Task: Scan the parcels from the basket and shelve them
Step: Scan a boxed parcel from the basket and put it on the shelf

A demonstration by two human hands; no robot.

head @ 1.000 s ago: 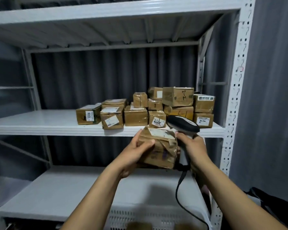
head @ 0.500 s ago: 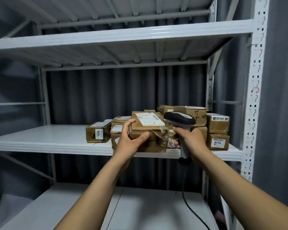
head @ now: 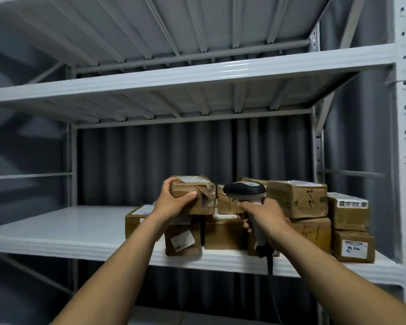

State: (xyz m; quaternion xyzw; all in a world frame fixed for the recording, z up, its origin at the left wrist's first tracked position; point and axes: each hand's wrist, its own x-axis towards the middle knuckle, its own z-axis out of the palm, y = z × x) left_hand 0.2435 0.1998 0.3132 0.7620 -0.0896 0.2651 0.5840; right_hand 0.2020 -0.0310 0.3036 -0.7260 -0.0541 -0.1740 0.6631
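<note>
The middle shelf (head: 56, 231) of the white steel rack carries taped cardboard cartons (head: 183, 240) on its right half. The left hand (head: 174, 204) clamps a taped parcel (head: 198, 198) by its left end, thumb across the front. The parcel is level, directly above the front cartons; contact cannot be determined. The right hand (head: 265, 218) is wrapped around the handle of a barcode scanner (head: 244, 190), just right of the parcel, with its cable (head: 270, 263) hanging below.
</note>
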